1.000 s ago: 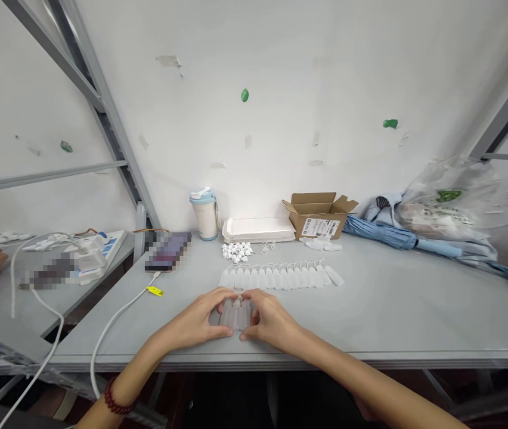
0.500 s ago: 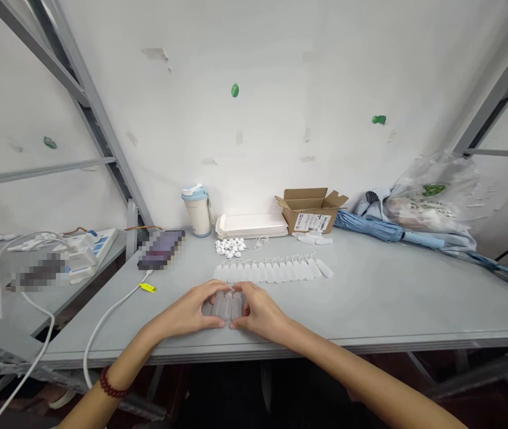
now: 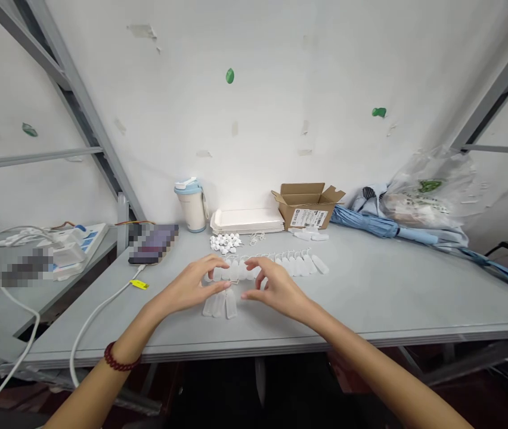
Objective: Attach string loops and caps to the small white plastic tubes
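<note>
Several frosted, translucent plastic tags [image 3: 219,304] lie side by side near the table's front. Behind them runs a long row of similar tags [image 3: 299,266] with thin loops at their tops, partly hidden by my fingers. My left hand [image 3: 195,282] is over the left part of that row, thumb and fingers apart, its thumb by the tops of the front tags. My right hand [image 3: 278,285] hovers to the right of the front tags, fingers curved and apart, holding nothing. A small pile of white pieces [image 3: 225,243] sits behind the row, with a bundle of loops [image 3: 257,238] beside it.
At the back stand a cup [image 3: 192,205], a white tray [image 3: 249,221] and an open cardboard box [image 3: 306,208]. A folded blue umbrella [image 3: 365,223] and plastic bag [image 3: 433,196] lie right. A phone [image 3: 155,243] with a white cable [image 3: 102,313] lies left.
Both hands have let go of the front tags, opened, and moved apart and slightly away from me. Those tags now lie uncovered on the table. The view has shifted a little.
</note>
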